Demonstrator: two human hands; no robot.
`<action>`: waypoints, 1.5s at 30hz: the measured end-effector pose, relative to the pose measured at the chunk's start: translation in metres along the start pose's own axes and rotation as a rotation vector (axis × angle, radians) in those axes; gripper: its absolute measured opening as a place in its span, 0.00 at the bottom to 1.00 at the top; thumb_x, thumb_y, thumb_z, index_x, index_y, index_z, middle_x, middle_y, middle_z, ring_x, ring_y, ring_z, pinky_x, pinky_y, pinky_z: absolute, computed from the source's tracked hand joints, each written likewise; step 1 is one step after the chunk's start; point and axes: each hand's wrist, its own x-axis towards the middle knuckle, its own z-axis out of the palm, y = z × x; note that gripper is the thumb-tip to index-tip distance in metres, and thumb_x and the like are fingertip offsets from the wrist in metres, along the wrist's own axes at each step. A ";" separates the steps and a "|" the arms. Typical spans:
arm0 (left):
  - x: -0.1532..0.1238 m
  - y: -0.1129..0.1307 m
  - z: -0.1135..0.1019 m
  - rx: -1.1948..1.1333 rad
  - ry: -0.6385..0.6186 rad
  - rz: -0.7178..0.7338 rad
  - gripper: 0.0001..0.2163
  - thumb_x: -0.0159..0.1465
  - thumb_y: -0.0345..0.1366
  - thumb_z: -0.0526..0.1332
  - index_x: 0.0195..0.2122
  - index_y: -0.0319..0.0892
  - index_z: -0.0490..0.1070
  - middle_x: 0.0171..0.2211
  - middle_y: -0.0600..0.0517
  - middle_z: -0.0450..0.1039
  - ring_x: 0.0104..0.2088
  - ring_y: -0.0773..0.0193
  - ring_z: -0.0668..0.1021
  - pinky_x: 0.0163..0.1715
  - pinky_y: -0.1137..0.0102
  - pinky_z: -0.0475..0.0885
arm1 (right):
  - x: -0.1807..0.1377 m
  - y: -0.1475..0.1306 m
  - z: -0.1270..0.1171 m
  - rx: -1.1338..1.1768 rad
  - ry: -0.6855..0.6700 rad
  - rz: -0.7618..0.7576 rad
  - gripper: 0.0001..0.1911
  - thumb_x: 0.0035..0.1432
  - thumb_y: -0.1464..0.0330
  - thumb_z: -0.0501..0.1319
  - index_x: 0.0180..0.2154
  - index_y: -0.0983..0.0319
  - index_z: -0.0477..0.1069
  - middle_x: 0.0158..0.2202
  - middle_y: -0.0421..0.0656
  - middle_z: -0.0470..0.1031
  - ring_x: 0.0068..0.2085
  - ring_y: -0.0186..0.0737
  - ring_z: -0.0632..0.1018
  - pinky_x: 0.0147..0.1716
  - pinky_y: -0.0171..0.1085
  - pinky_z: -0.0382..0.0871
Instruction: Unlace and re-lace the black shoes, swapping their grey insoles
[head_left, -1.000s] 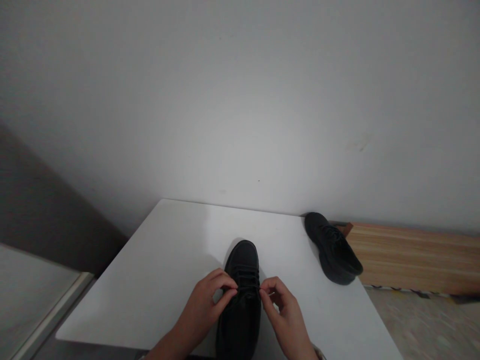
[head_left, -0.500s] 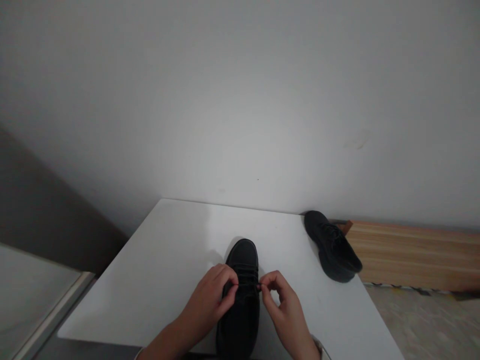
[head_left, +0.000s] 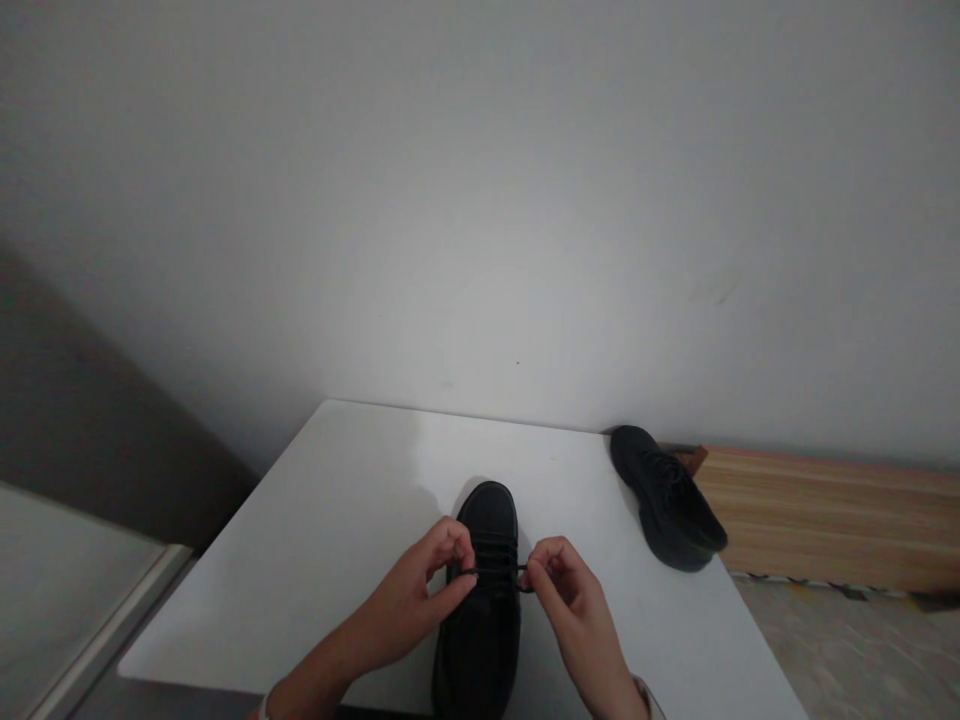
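Observation:
A black lace-up shoe (head_left: 489, 510) rests on the white table (head_left: 330, 520), its toe toward the wall. At its left side my left hand (head_left: 424, 580) pinches a black shoelace between thumb and fingers. My right hand (head_left: 574, 605), off the shoe's right side, is closed on the shoelace too, and a short dark stretch of it shows between the fingertips and the shoe. Several rows of lacing (head_left: 495, 553) cross the front of the shoe between the hands. How the lace ends lie inside my fingers is hidden.
A second black shoe (head_left: 667, 500) stands near the table's right edge, by the wall (head_left: 480, 220). Beyond that edge are a wooden board (head_left: 817, 515) and the floor (head_left: 847, 650). A pale panel (head_left: 75, 590) with a light edge is at the lower left.
My right hand has shifted slightly right, and more lace shows at its fingertips. The left hand's fingers have moved up a little, its thumb still on the lace. The shoes look unmoved.

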 end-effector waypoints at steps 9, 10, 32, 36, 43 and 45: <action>0.004 0.006 0.001 0.113 0.073 -0.022 0.03 0.64 0.34 0.59 0.34 0.43 0.66 0.27 0.57 0.65 0.28 0.67 0.70 0.29 0.74 0.65 | -0.001 -0.006 0.001 0.018 0.005 0.055 0.19 0.61 0.51 0.62 0.33 0.60 0.67 0.24 0.33 0.58 0.23 0.29 0.58 0.21 0.31 0.52; 0.005 0.005 0.000 0.155 0.079 -0.017 0.02 0.64 0.33 0.59 0.34 0.42 0.67 0.27 0.57 0.65 0.28 0.67 0.70 0.29 0.74 0.64 | -0.001 -0.006 0.000 0.009 0.000 0.059 0.19 0.61 0.51 0.62 0.33 0.60 0.67 0.23 0.32 0.57 0.22 0.29 0.56 0.20 0.31 0.50; 0.003 -0.014 -0.013 0.566 0.151 0.015 0.09 0.67 0.36 0.59 0.36 0.44 0.78 0.32 0.52 0.80 0.31 0.63 0.79 0.33 0.72 0.71 | 0.002 0.013 -0.021 -0.391 -0.050 0.031 0.17 0.61 0.55 0.62 0.39 0.60 0.82 0.33 0.46 0.83 0.33 0.44 0.79 0.33 0.38 0.73; 0.009 -0.025 -0.006 0.543 0.154 0.019 0.08 0.64 0.33 0.61 0.39 0.42 0.80 0.33 0.49 0.80 0.33 0.61 0.80 0.37 0.69 0.74 | 0.003 0.018 -0.016 -0.367 -0.043 0.005 0.12 0.61 0.60 0.63 0.38 0.60 0.81 0.31 0.44 0.81 0.32 0.42 0.78 0.32 0.37 0.71; 0.008 -0.025 0.001 0.534 0.159 0.036 0.08 0.63 0.30 0.58 0.33 0.42 0.77 0.31 0.49 0.77 0.34 0.59 0.78 0.37 0.67 0.71 | 0.003 0.017 -0.006 -0.345 -0.034 -0.029 0.08 0.62 0.65 0.59 0.34 0.60 0.75 0.31 0.42 0.77 0.33 0.41 0.77 0.32 0.36 0.68; 0.009 -0.025 0.003 0.528 0.159 0.032 0.07 0.61 0.28 0.57 0.31 0.42 0.74 0.30 0.50 0.74 0.33 0.59 0.76 0.36 0.67 0.69 | 0.004 0.016 -0.004 -0.332 -0.039 -0.033 0.07 0.62 0.66 0.59 0.32 0.60 0.73 0.30 0.42 0.75 0.33 0.41 0.76 0.32 0.35 0.68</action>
